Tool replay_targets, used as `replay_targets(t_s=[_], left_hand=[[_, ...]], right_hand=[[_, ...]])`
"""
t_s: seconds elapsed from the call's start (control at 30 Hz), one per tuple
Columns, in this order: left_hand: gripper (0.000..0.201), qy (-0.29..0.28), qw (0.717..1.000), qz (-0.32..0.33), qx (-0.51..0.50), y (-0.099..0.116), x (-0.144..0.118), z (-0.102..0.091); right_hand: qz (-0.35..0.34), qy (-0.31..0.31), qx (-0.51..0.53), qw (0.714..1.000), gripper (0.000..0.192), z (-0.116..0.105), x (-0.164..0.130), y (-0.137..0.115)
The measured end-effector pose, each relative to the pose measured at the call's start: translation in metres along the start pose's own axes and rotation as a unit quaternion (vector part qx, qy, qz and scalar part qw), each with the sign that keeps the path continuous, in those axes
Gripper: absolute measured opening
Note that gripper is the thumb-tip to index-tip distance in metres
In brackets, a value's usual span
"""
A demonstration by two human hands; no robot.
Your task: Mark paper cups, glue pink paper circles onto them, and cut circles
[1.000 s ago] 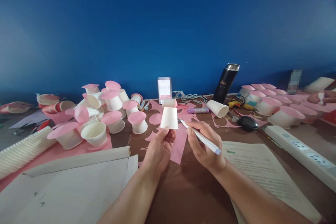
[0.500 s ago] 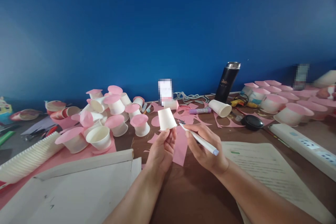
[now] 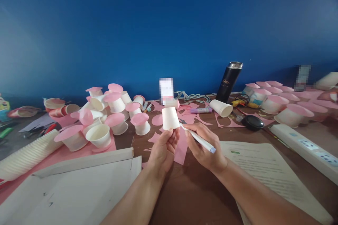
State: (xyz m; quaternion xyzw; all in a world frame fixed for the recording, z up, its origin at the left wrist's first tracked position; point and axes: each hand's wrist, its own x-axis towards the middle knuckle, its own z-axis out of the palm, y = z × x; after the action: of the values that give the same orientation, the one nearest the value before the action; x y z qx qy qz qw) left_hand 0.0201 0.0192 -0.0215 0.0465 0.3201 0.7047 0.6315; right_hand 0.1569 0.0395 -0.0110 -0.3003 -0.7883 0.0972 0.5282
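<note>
My left hand (image 3: 163,149) holds a small white paper cup (image 3: 170,118) upside down by its rim, above the brown table (image 3: 190,190). My right hand (image 3: 203,144) grips a white pen (image 3: 198,138) with a lilac cap end; its tip rests at the cup's right side. A strip of pink paper (image 3: 181,147) lies on the table under and between both hands.
Several white cups with pink paper discs (image 3: 111,112) crowd the left, and more of these cups (image 3: 280,105) sit at the right. A stack of cups (image 3: 26,156) and white cardboard (image 3: 79,182) lie at the near left. A black flask (image 3: 228,81), printed sheet (image 3: 264,172) and power strip (image 3: 303,147) are at the right.
The cup tilted left, then came back nearly upright and a little lower. The pen tip stays at its right side. The view shifted slightly.
</note>
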Motion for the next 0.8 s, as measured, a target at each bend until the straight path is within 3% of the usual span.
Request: replay_targets(t_s=[0.8], left_hand=[[0.009,-0.061,0.997,-0.031,0.027,-0.0017,-0.0020,-0.0024]], right_hand=[[0.011,-0.010,-0.006,1.000,0.021,0.0034,0.0003,0.0014]])
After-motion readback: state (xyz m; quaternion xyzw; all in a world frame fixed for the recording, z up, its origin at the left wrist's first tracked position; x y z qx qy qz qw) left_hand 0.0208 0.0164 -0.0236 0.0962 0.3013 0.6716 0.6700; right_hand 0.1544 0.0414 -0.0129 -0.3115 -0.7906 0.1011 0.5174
